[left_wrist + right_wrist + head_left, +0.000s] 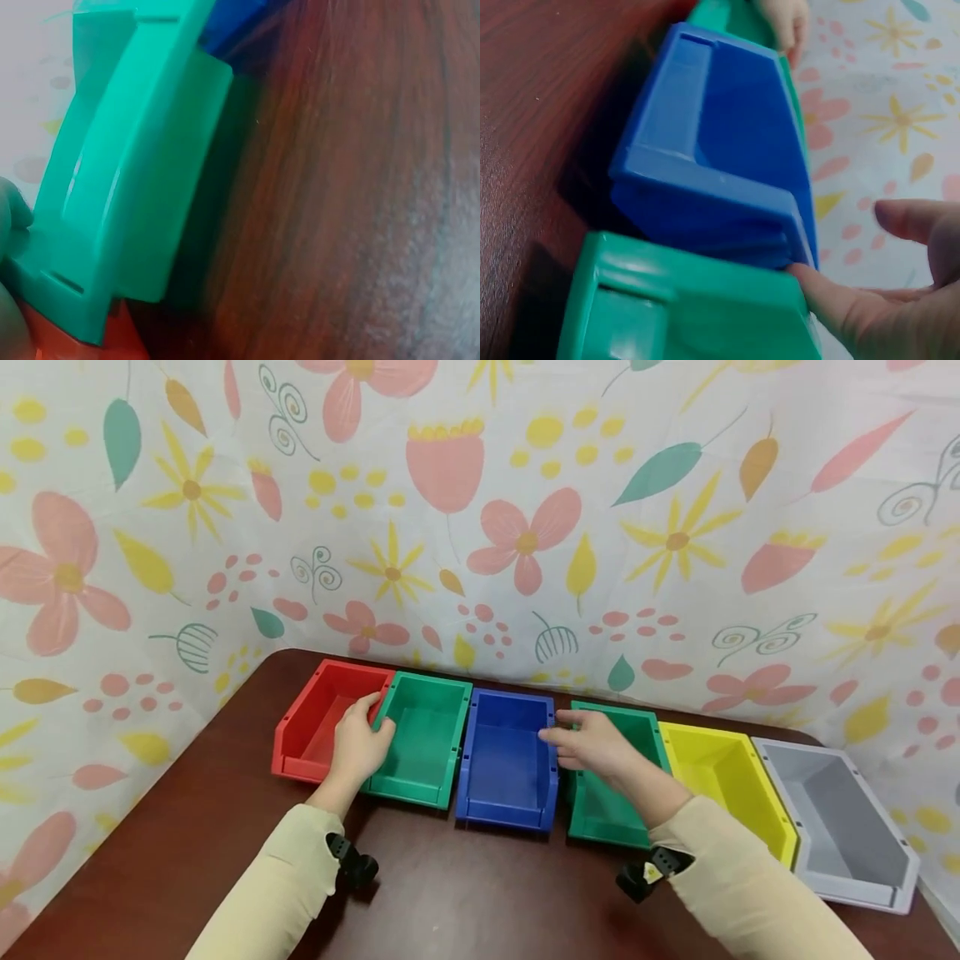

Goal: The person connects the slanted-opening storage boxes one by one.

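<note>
Six open bins stand in a row. My left hand (362, 745) is at the wall shared by the red bin (300, 770) and the left green bin (420, 735). It grips that green bin's left rim, thumb on the inner side; the left wrist view shows the green bin (150, 172) between parts of the hand. My right hand (592, 745) reaches over the right green bin (611, 818) to the blue bin's (506, 760) right rim. In the right wrist view, its fingers are spread, one fingertip touching near the gap between blue bin (750, 112) and green bin (705, 300).
A yellow bin (720, 768) and a grey bin (840, 810) continue the row at right. The dark brown wooden table (450, 893) extends in front. A flower-patterned cloth (465, 560) hangs behind. Black wrist cameras (352, 864) sit on both sleeves.
</note>
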Demonstrator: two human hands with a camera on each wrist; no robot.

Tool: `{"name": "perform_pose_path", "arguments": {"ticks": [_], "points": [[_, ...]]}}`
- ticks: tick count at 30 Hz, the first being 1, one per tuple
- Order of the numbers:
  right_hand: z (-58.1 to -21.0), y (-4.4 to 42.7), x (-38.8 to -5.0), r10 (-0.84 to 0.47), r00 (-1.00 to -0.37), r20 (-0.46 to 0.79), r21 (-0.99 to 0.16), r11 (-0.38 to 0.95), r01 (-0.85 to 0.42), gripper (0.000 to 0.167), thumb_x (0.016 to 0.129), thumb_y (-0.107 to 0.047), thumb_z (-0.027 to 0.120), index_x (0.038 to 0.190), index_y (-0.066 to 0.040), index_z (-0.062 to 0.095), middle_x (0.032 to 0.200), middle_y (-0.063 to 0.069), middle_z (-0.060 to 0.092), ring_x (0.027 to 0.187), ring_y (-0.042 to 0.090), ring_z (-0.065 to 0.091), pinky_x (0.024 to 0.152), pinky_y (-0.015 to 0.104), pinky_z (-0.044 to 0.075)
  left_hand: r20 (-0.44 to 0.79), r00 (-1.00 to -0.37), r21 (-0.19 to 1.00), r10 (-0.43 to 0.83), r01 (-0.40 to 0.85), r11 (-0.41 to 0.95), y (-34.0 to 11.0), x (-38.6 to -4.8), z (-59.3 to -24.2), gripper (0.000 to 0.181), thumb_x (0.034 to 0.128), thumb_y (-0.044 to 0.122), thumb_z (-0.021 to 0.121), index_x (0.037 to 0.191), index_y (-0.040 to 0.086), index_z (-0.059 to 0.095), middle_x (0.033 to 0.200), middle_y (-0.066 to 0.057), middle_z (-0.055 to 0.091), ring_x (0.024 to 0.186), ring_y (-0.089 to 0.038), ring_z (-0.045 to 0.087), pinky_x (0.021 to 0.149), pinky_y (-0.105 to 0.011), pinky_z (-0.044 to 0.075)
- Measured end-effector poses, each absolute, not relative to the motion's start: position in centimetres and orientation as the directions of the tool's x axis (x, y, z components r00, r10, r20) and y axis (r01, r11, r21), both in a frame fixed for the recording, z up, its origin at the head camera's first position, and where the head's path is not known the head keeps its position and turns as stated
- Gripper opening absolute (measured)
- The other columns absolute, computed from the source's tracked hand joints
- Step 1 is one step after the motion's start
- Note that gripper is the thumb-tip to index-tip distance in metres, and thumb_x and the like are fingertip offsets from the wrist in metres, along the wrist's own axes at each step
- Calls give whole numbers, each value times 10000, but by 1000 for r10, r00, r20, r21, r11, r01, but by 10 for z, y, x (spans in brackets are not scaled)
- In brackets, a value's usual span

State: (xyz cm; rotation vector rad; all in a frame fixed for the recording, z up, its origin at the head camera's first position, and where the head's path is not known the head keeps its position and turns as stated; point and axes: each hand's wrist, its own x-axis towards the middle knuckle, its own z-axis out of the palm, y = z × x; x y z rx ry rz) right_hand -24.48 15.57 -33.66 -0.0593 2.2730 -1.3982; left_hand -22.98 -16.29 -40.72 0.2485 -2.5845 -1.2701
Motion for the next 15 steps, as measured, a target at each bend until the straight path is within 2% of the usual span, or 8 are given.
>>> {"name": "perform_pose_path", "arguments": {"ticks": [2, 4, 5, 7, 9, 11, 12, 15], "points": [[-341, 148, -245, -248, -899, -361, -816, 551, 175, 740, 929, -238, 584, 1495, 18, 182, 1454, 261, 369, 1236, 370, 508, 923, 423, 507, 150, -953, 796, -264, -42, 604, -165, -228, -410, 518, 917, 191, 526, 1406, 57, 418, 1402, -167, 453, 1197, -353, 460, 935, -506, 463], [-346, 141, -246, -224, -914, -338, -772, 621, 134, 736, 916, -190, 589, 1487, 41, 186, 1370, 258, 467, 1016, 301, 631, 823, 379, 551, 158, -951, 796, -267, -37, 604, -167, -227, -412, 515, 916, 193, 532, 1404, 67, 423, 1399, -163, 457, 1132, -340, 490, 890, -487, 480], [-347, 139, -248, -212, -922, -325, -749, 653, 114, 732, 910, -169, 590, 1482, 52, 190, 1372, 260, 466, 902, 259, 653, 769, 356, 559, 163, -949, 797, -269, -34, 603, -168, -227, -413, 511, 915, 195, 538, 1399, 72, 430, 1394, -160, 462, 1056, -324, 519, 850, -457, 491], [-349, 135, -251, -193, -935, -298, -702, 708, 77, 720, 899, -133, 581, 1476, 64, 197, 1092, 217, 633, 641, 184, 609, 647, 314, 537, 176, -947, 799, -269, -23, 601, -169, -227, -414, 503, 916, 195, 545, 1393, 76, 439, 1381, -157, 475, 853, -280, 554, 754, -393, 492], [-350, 133, -254, -175, -943, -282, -666, 743, 61, 703, 893, -103, 558, 1475, 63, 200, 851, 131, 655, 463, 141, 493, 549, 289, 479, 178, -947, 805, -269, -17, 593, -169, -227, -414, 497, 920, 198, 546, 1392, 80, 441, 1373, -154, 481, 645, -240, 512, 650, -340, 459], [-351, 132, -256, -160, -947, -280, -644, 762, 62, 692, 893, -88, 536, 1480, 52, 197, 643, 54, 583, 416, 126, 465, 506, 281, 455, 174, -947, 812, -269, -17, 583, -169, -227, -414, 492, 925, 207, 544, 1391, 86, 443, 1360, -148, 491, 512, -209, 440, 590, -301, 420], [-351, 131, -257, -153, -948, -281, -642, 763, 67, 687, 894, -83, 526, 1483, 44, 195, 536, -4, 484, 389, 130, 431, 490, 278, 436, 173, -948, 816, -269, -15, 577, -169, -228, -414, 490, 927, 211, 542, 1391, 86, 442, 1353, -145, 495, 478, -205, 425, 572, -297, 416], [-352, 131, -257, -132, -950, -285, -658, 747, 94, 673, 904, -83, 512, 1489, 24, 196, 497, -11, 449, 374, 114, 397, 468, 274, 417, 170, -950, 823, -264, -11, 568, -168, -230, -414, 490, 934, 224, 534, 1393, 85, 438, 1331, -142, 507, 449, -204, 414, 551, -297, 415]]}}
